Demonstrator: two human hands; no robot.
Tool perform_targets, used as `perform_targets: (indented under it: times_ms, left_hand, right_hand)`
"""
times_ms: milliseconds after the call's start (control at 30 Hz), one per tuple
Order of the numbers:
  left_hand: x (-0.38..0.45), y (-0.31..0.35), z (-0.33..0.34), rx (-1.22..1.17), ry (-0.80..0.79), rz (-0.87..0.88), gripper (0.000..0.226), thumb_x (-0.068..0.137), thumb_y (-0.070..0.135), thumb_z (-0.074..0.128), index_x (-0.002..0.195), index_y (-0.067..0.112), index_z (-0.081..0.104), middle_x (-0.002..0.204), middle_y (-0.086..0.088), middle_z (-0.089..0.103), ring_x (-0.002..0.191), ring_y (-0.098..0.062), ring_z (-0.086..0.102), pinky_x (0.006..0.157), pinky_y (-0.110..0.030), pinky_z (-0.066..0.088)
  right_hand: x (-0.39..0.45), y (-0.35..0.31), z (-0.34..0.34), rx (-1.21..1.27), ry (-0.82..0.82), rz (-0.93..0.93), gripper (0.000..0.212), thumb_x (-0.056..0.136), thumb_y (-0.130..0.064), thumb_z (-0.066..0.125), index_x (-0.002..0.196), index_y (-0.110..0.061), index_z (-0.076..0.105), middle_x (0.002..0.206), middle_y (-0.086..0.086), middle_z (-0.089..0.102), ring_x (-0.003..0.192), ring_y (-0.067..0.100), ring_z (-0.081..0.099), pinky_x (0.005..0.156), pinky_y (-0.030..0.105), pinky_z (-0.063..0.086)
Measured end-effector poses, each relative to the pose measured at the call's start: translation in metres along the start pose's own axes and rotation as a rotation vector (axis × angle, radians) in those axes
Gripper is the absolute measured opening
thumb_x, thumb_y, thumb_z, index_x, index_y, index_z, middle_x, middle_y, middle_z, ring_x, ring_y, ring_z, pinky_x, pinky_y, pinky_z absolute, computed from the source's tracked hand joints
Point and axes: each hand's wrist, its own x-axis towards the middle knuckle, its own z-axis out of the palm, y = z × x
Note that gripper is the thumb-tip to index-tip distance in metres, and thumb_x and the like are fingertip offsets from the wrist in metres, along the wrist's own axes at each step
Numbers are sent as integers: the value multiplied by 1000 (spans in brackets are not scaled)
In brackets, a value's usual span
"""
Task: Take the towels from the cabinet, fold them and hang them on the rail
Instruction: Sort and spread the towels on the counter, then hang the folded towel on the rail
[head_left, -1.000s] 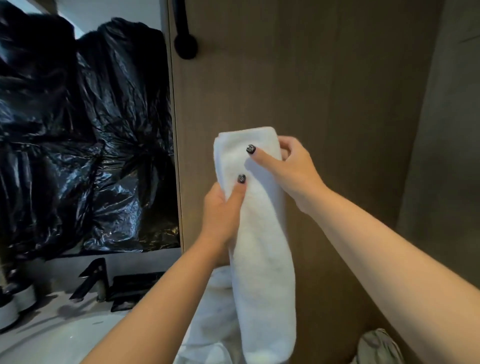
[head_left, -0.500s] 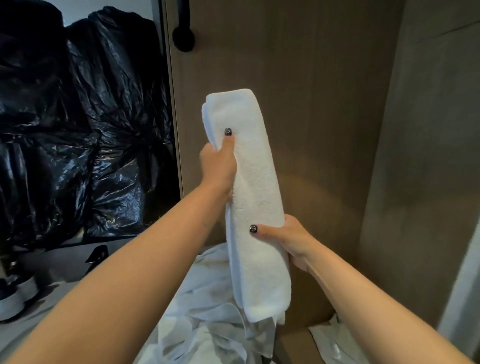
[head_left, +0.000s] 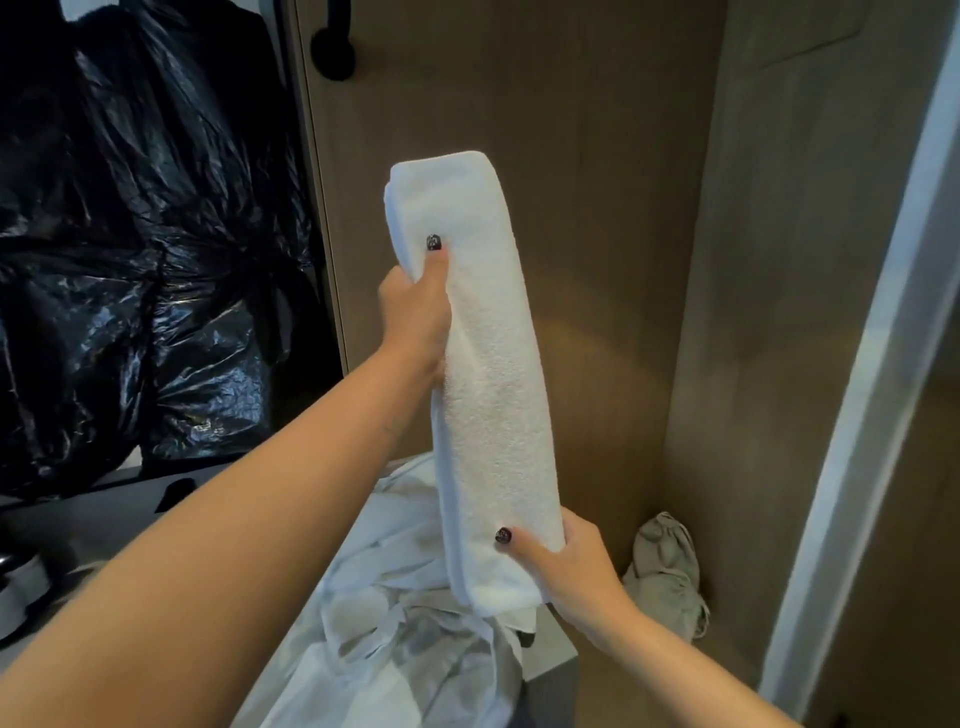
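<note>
A: Where is the towel against the hands?

B: The folded white towel (head_left: 493, 374) stands nearly upright in front of a wooden panel (head_left: 597, 208). The left hand (head_left: 418, 317) sits at its left edge, on the upper part; the right hand (head_left: 576, 566) is at its bottom right corner. The towel spans between the two.

A: And around it, from the left?

B: Black plastic bags (head_left: 145, 234) fill the far left. Next comes a black knob (head_left: 332, 52) high on the wooden panel. Below the towel lies a heap of crumpled white cloth (head_left: 405, 639). Further right, a grey-beige bundle (head_left: 665, 571) sits in the corner, and a pale frame (head_left: 872, 364) runs up the right side.

A: The hands themselves?

B: The left hand clasps the towel's edge, thumb pressed flat on the front, its other fingers hidden behind. The right hand grips the lower end, thumb on the front, the rest wrapped behind.
</note>
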Motion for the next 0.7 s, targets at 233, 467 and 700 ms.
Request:
perform_targets:
  times_ms: [233,467,700]
  left_hand:
    - [-6,5,1,-41,-88,-55,37,95,45,60,115,15,62,108,-5,71,97,-21,70,85,-41,59]
    - [-12,13,36,8,-259,-14,40,95,49,57,114,15,63,103,-4,73,93,-20,72,77,-34,60]
    - [-24,23,108,-1,-415,75,38,98,47,52,114,14,63,102,-2,74,84,-12,73,62,-23,57]
  right_hand:
    - [7,-20,-32,-112,-67,-5,32,82,-21,76,112,-14,68,106,-5,75,99,13,71,76,23,55]
    - [57,-112,-66,46,24,-155,37,84,-30,69,118,-15,63,112,2,73,105,20,68,87,33,53]
    - [74,-182,-118,-12,183,-358,25,91,-18,69,114,-13,60,112,6,71,102,22,70,90,40,57]
